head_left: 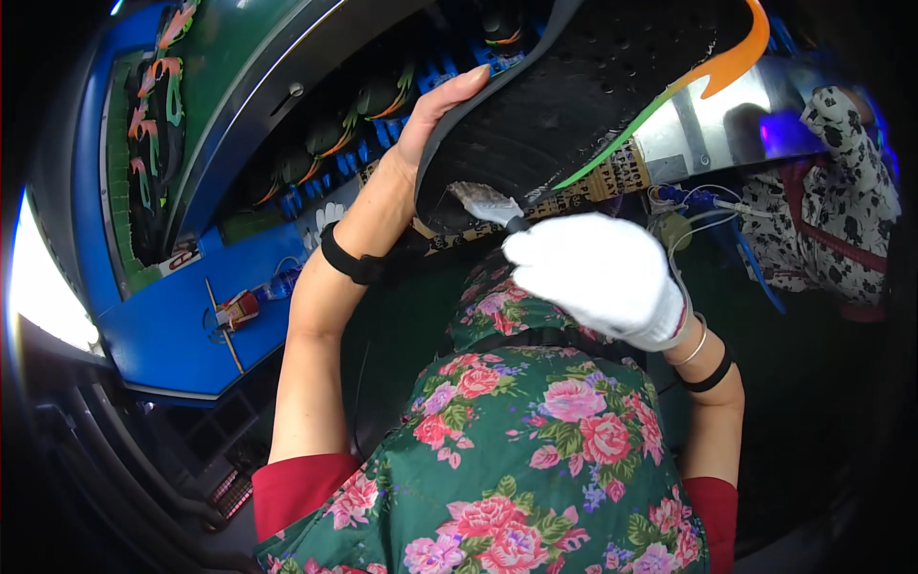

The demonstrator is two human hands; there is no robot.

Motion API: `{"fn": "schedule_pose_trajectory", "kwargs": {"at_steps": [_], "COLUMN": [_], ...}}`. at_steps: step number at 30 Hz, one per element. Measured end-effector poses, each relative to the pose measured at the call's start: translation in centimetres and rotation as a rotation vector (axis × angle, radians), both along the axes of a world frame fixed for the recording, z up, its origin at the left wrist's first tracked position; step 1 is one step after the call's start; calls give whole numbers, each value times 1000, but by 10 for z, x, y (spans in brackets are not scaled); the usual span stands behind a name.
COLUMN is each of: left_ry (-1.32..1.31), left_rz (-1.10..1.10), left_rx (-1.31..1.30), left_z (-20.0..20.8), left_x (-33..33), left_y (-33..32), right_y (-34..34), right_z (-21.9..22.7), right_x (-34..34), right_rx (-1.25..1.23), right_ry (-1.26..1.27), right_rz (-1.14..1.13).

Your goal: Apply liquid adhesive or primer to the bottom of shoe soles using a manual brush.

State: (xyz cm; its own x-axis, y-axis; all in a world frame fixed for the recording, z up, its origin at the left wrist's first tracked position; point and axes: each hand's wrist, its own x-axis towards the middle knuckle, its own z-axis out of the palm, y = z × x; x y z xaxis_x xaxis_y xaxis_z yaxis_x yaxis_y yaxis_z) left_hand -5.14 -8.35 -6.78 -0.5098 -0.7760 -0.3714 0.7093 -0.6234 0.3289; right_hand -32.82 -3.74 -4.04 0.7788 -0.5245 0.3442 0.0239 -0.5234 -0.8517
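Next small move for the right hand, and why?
Probably a short stroke across the black piece: the gloved right hand holds a brush with its tip at the piece's lower end, while the bare left hand holds its left edge.

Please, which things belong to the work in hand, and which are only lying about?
In the work:
black piece with orange-green edge, against the left hand
brush-like tool, in the gloved right hand

Apparently lying about:
thin stick
red item
both on the blue table

black panel (574, 96) blocking ahead, gap between left forearm (381, 212) and apron (516, 421)
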Motion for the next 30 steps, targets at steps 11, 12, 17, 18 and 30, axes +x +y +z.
{"fn": "schedule_pose_trajectory", "kwargs": {"at_steps": [11, 12, 17, 18, 30], "left_ry": [-30, -128, 56, 307, 224], "left_rz": [37, 116, 174, 25, 177], "left_rx": [58, 131, 144, -9, 134], "left_z": [0, -2, -5, -23, -17], "left_x": [-3, -7, -32, -22, -28], "left_y": [1, 6, 28, 33, 38], "right_y": [-10, -8, -46, -57, -18], "right_z": [-7, -5, 16, 19, 25], "right_x": [11, 9, -7, -9, 14], "right_rx": [228, 454, 44, -93, -239], "right_ry": [-195, -276, -202, -158, -45], "right_rz": [-44, -45, -326, -343, -206]}}
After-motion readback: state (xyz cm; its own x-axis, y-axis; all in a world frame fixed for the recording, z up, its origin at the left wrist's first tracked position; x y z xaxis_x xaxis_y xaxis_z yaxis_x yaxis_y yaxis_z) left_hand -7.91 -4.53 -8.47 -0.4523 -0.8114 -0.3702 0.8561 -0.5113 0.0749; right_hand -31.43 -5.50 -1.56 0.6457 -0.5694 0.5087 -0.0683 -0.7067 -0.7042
